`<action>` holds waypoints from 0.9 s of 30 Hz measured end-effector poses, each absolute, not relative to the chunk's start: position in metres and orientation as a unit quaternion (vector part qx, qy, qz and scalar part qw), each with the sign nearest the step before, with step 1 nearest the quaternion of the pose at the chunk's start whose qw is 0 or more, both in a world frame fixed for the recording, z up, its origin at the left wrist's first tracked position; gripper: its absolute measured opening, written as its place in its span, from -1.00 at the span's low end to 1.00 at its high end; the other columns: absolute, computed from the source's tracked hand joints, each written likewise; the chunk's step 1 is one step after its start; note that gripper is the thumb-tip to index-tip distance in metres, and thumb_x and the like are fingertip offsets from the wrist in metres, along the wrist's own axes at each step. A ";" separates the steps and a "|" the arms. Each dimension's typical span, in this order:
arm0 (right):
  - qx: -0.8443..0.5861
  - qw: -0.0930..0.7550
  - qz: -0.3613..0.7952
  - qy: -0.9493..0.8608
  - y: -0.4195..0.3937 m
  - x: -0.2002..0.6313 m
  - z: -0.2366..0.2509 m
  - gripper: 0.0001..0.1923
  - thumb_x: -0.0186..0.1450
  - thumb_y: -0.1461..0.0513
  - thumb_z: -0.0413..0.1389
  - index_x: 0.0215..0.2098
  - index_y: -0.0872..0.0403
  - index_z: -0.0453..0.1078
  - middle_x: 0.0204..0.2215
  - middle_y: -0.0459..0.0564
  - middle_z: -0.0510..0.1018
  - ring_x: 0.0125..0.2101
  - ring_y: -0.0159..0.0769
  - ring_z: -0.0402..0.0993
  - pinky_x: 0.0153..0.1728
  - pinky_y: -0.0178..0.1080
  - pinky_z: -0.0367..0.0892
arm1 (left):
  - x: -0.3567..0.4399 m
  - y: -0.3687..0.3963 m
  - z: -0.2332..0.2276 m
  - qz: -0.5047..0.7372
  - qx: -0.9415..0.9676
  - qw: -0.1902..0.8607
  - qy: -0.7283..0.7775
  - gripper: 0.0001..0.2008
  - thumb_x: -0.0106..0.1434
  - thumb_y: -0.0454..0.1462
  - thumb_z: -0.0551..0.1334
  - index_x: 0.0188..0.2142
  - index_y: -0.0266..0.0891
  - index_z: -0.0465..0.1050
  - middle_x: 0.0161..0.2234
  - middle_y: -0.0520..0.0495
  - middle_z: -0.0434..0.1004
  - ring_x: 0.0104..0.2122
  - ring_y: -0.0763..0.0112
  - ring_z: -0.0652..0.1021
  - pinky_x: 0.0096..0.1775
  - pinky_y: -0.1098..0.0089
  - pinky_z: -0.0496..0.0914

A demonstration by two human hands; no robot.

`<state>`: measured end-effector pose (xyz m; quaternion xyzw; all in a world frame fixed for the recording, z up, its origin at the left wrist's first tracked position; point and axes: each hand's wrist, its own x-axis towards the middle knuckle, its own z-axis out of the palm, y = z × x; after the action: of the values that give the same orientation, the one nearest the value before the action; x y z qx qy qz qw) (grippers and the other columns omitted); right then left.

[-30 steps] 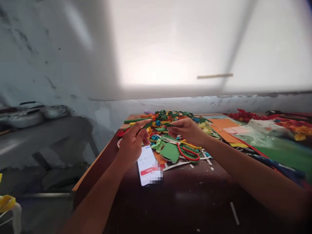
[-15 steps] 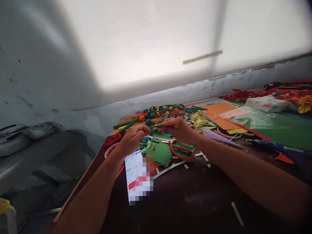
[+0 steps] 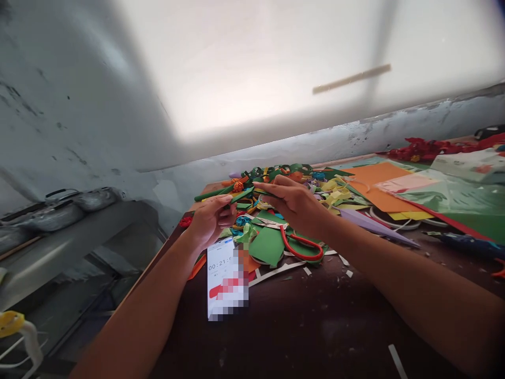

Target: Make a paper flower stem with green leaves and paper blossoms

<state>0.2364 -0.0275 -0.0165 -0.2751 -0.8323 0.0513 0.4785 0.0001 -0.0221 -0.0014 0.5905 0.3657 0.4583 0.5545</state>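
Observation:
Between my two hands is a narrow green paper strip [image 3: 242, 195], held above the cluttered table. My left hand [image 3: 211, 218] pinches its left end between thumb and fingers. The fingers of my right hand [image 3: 294, 202] close on the other end, with the index finger stretched along it. Below my right hand lie red-handled scissors [image 3: 302, 248], their blades resting on a green paper sheet [image 3: 268, 245]. A phone [image 3: 221, 276] with a running timer lies under my left wrist, partly pixelated.
Behind my hands is a heap of green paper curls [image 3: 272, 171] and yellow paper scraps [image 3: 335, 192]. Orange paper [image 3: 379, 181], a purple paper cone [image 3: 374, 226] and a dark blue glue-gun-like tool [image 3: 461, 241] lie to the right. White strips are scattered on the dark table [image 3: 300, 326].
My view has turned a little to the left, so the table shifts right. My hands have tilted, and more of the green strip shows between them.

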 end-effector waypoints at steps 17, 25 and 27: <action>-0.283 0.375 0.069 -0.880 -0.036 0.237 -0.012 -0.44 0.53 0.07 -0.07 0.43 0.05 0.09 0.05 0.18 0.55 0.05 -0.04 0.48 0.05 -0.06 0.38 | 0.002 -0.028 0.000 0.445 0.568 0.596 0.353 -0.62 0.14 -0.19 0.38 -0.62 -0.31 0.26 -0.62 0.13 0.09 -0.67 0.66 0.16 -0.59 0.51 -0.07; -0.275 0.358 0.077 -0.889 -0.035 0.238 -0.014 -0.49 0.53 0.05 -0.09 0.42 -0.13 0.11 0.09 0.10 0.56 0.06 -0.06 0.51 0.03 -0.08 0.39 | 0.001 -0.028 0.000 0.435 0.573 0.602 0.346 -0.61 0.16 -0.19 0.34 -0.62 -0.28 0.19 -0.62 0.14 0.09 -0.68 0.67 0.13 -0.59 0.50 -0.07; -0.279 0.351 0.075 -0.890 -0.036 0.239 -0.013 -0.49 0.53 0.05 -0.09 0.42 -0.13 0.11 0.11 0.11 0.56 0.07 -0.03 0.52 0.03 -0.06 0.38 | 0.000 -0.028 -0.001 0.428 0.577 0.604 0.346 -0.60 0.17 -0.19 0.34 -0.61 -0.27 0.16 -0.62 0.15 0.08 -0.68 0.67 0.12 -0.58 0.50 -0.07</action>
<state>0.2385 -0.0355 -0.0134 -0.2794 -0.8904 0.0750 0.3514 0.0002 -0.0279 -0.0007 0.5768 0.3457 0.4283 0.6036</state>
